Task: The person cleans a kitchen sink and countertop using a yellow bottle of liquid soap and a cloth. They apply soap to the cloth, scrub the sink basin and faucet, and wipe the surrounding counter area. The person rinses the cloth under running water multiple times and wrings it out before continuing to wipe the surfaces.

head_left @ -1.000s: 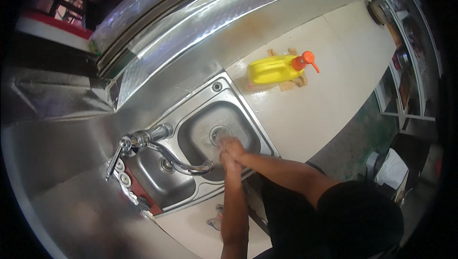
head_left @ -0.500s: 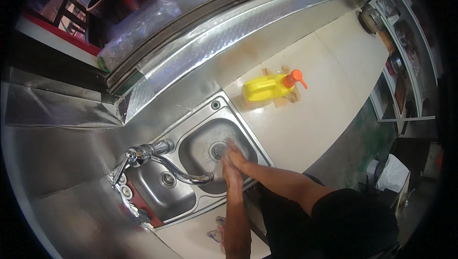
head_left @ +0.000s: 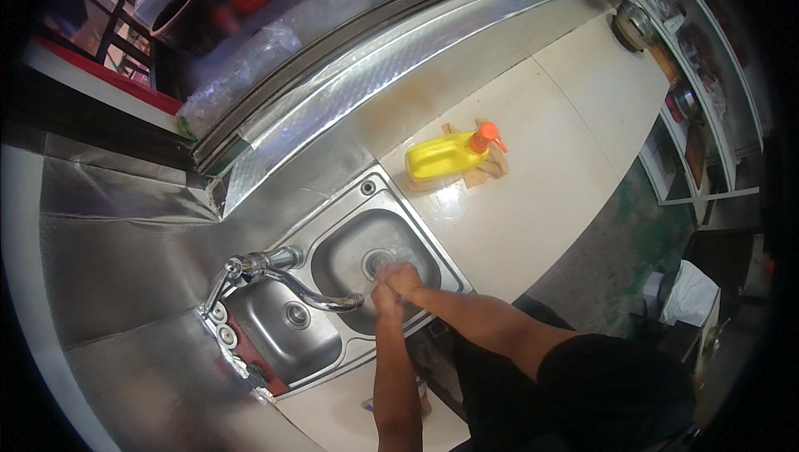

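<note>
Over the larger basin [head_left: 333, 256] of a steel double sink, my two hands are pressed together with curled fingers. My left hand [head_left: 384, 297] lies against my right hand [head_left: 406, 280], each closed around the other. No tool shows in them, and some fingers are hidden. Beneath and behind them is the round drain [head_left: 376, 262]. The curved spout of the chrome tap [head_left: 320, 300] ends just left of my left hand. I cannot make out a water stream.
A yellow jug [head_left: 437, 159] with an orange pump stands on a brown cloth [head_left: 491, 171] on the pale counter [head_left: 549, 144]. The smaller basin [head_left: 308, 352] is at the left. Open shelves [head_left: 691, 102] rise at the far right. A white bag [head_left: 691, 294] sits right of me.
My hands went from lying lengthwise together with fingers extended to being clasped with fingers curled. They shifted slightly toward the tap spout. The whole view moved a little.
</note>
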`<state>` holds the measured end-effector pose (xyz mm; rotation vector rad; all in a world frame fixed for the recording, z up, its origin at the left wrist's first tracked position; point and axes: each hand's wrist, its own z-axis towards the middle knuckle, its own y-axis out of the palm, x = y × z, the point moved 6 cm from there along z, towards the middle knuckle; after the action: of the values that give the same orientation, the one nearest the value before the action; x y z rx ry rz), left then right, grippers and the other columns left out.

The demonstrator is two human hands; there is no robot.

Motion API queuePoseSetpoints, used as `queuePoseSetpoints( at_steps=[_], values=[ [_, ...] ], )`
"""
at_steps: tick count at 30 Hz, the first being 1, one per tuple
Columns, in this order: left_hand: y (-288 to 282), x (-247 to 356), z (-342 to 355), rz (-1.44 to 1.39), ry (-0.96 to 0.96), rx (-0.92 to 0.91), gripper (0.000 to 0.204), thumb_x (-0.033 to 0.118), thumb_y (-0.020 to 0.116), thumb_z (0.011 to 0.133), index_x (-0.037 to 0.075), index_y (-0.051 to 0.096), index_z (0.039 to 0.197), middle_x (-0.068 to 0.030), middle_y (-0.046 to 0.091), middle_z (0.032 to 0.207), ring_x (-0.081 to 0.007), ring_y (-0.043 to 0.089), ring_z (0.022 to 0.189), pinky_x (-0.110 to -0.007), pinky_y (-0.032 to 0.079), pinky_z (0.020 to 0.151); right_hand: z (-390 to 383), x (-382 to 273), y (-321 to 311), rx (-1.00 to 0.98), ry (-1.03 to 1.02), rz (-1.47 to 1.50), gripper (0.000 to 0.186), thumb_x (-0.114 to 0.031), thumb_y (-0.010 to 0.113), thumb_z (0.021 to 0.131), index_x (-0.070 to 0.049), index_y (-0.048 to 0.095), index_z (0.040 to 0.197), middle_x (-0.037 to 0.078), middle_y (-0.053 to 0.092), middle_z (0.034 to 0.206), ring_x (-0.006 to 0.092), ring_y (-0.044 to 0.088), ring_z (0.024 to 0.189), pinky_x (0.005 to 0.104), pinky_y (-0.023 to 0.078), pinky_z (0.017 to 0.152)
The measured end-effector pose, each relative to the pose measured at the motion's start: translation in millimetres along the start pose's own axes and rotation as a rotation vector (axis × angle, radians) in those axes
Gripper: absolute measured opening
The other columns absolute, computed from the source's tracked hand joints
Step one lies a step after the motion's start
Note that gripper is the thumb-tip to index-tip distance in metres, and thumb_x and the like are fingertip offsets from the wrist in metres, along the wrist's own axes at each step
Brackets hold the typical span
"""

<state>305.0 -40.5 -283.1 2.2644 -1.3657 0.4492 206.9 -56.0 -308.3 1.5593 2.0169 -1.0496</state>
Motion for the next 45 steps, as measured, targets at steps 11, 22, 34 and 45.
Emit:
queuePoseSetpoints(
  at_steps=[11, 22, 34, 45],
  values=[
    [-61.2, 159.8, -111.2, 0.067, 0.474, 0.14, 0.066, 0.054, 0.049, 0.102, 0.001, 0.051, 0.14, -0.0179, 0.053, 0.143, -0.0299, 0.056, 0.126, -0.043, 0.048, 0.1, -50.5, -46.5, -55.2, -0.175, -0.053, -0.108, 0.043, -0.037, 0.067, 0.091, -0.003, 0.072, 0.117, 0.017, 0.074, 0.101, 0.0288, 0.073, 0.095, 0.0366, 0.059, 0.08],
    [-50.9, 314.0, -170.2, 0.174, 0.49, 0.219, 0.109, 0.094, 0.036, 0.081, -0.009, 0.07, 0.092, -0.0213, 0.074, 0.092, -0.029, 0.072, 0.085, -0.037, 0.055, 0.074, -109.9, -114.2, -91.5, -0.206, -0.114, 0.073, 0.038, -0.037, 0.072, 0.093, 0.001, 0.076, 0.098, 0.008, 0.072, 0.081, 0.0153, 0.065, 0.072, 0.0336, 0.053, 0.067],
    [-70.7, 218.6, -150.0, -0.059, 0.612, 0.139, 0.061, 0.054, 0.056, 0.1, -0.006, 0.063, 0.113, -0.0202, 0.07, 0.102, -0.0265, 0.07, 0.091, -0.038, 0.057, 0.081, -124.1, -123.7, -106.5, -0.345, -0.016, 0.341, 0.025, -0.025, 0.067, 0.094, -0.001, 0.07, 0.093, 0.005, 0.069, 0.085, 0.0136, 0.063, 0.078, 0.0288, 0.051, 0.071],
    [151.0, 74.0, -124.9, 0.368, 0.735, 0.016, 0.067, 0.021, 0.068, 0.096, -0.005, 0.039, 0.15, -0.0225, 0.044, 0.152, -0.0294, 0.042, 0.141, -0.038, 0.036, 0.114, -128.1, -135.9, -210.0, -0.092, -0.236, -0.054, 0.024, -0.02, 0.057, 0.096, 0.002, 0.067, 0.101, 0.008, 0.066, 0.075, 0.0153, 0.062, 0.066, 0.0322, 0.051, 0.064]
  ],
)
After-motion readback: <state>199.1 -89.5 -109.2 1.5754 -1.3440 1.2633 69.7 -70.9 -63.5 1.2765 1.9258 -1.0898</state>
